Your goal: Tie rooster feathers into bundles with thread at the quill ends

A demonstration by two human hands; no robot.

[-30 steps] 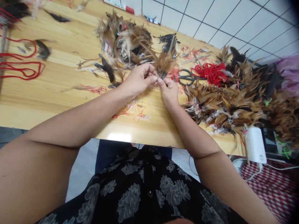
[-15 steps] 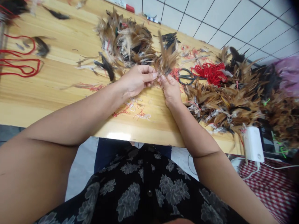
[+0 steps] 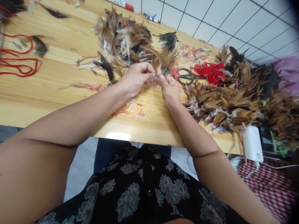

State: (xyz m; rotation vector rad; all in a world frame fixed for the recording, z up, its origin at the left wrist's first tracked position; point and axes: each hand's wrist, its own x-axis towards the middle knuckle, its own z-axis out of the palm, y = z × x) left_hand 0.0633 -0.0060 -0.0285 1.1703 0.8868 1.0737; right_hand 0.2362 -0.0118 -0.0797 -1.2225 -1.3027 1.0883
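Observation:
My left hand (image 3: 140,79) is closed, thumb and fingertips pinched at the base of a small brown feather bunch (image 3: 166,60). From the other side my right hand (image 3: 171,88) grips the same base, its thumb on top and fingers curled underneath. The tips of the bunch fan out away from me, over the table. Exactly what lies between the left fingertips is too small to make out, though feather stems seem to be there. Just right of my right hand are dark-handled scissors (image 3: 185,76) and a tangle of red cord (image 3: 210,73).
A large feather heap (image 3: 126,37) lies behind my left hand. More tied feather bunches (image 3: 224,102) cover the right side, beside a white power adapter (image 3: 253,144). Thread scraps (image 3: 132,109) lie near the front edge. Looped red cord (image 3: 21,67) is at far left.
A long feather that stood upright in the bunch no longer sticks up; feathers now lean left. My left fingers have shifted slightly at the base. Both hands stay in nearly the same place.

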